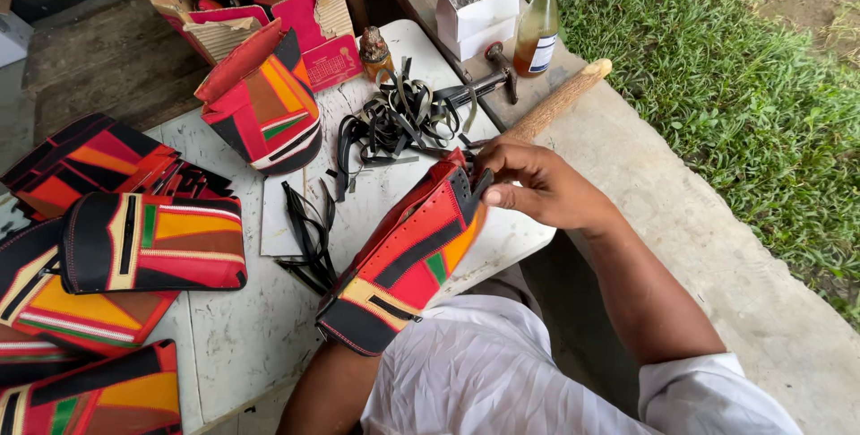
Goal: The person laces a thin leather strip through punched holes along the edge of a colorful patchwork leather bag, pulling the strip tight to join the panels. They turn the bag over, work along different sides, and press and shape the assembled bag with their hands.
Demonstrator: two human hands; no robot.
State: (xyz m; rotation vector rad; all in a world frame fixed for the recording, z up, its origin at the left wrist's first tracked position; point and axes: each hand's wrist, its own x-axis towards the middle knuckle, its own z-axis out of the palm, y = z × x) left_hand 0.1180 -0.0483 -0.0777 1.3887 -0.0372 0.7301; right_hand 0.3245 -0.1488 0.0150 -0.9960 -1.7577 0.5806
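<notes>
Patchwork leather bag (408, 260) pinched at its top edge by right hand (537, 186), left hand hidden

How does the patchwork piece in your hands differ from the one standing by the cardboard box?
The held piece is tilted off the table, gripped at its top edge by the right hand; the standing piece rests free on the table. The held one looks longer and narrower, the standing one squatter. Both share red, orange, black and green panels.

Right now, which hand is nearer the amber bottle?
Right. The right hand pinches the patchwork pouch's top edge, below the bottle. The left hand is hidden under the pouch, farther away.
</notes>
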